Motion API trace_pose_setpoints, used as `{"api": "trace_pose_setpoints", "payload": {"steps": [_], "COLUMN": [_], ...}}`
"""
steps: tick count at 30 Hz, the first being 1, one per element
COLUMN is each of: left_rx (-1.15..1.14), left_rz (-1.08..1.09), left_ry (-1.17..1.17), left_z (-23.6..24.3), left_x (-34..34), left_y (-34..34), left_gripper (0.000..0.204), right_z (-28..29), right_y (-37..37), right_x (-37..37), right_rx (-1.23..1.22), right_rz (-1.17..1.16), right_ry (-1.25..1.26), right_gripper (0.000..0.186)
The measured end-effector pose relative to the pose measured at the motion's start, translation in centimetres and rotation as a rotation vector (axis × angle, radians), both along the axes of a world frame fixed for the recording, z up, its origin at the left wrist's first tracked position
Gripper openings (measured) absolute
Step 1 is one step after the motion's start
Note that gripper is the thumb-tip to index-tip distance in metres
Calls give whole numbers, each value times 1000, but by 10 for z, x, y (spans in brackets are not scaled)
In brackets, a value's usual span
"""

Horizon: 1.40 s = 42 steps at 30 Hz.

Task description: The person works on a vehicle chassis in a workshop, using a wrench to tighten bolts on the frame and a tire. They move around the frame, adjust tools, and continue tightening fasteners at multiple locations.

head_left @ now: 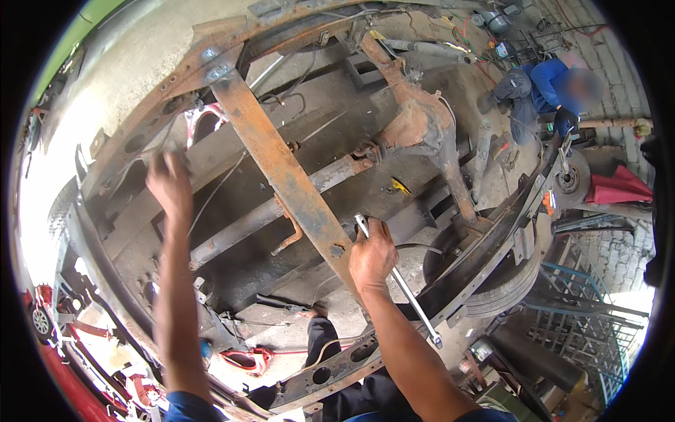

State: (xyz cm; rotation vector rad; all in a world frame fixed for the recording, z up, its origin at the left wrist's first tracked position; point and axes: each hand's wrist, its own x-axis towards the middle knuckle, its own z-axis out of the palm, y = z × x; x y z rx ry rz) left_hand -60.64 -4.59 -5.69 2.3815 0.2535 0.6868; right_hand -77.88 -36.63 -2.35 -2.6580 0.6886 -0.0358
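A long chrome wrench bar with a jointed head at its lower end is gripped in my right hand. The bar slants down to the right, and my fist is around it near its upper end. Just beneath that hand runs the rusty crossmember of a bare vehicle frame; whether they touch is unclear. My left hand is over the left part of the frame, near the side rail. Motion blurs its fingers, so I cannot see whether they hold anything.
Below the crossmember runs a drive shaft to a rusty axle housing. A yellow-handled tool lies underneath. Red stands are under the frame. At far right, a person in blue crouches beside a wheel. A tyre lies beyond the right rail.
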Motion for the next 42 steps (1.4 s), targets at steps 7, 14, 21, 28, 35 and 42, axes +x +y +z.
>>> {"api": "trace_pose_setpoints", "payload": {"steps": [7,14,21,28,35,42], "left_rx": [-1227,-1563,-1694,-1841,-1502,-1028], "left_rz": [-52,96,-231,-526,-640,-819], "left_ry": [481,905,689,577,630,624], "left_z": [40,143,224,293,327,350], "left_x": [-281,-443,-413,-395,-424,-435], "left_y": [-126,-178,-201,-310,-399,-425], "left_gripper": [35,31,37,46,38,33], "right_z": [-8,37,198,266,256,268], "right_y": [-2,-35,-131,-265,-330,-352], "right_x": [-3,-3,-91,-262,-349,-378], "right_rx": [-25,174,455,851,758,817], "right_rz": [-20,141,303,244,223,96], "right_ry": [-67,136,-230,-368,-303,-414], "right_gripper": [18,14,13,15,15,20]}}
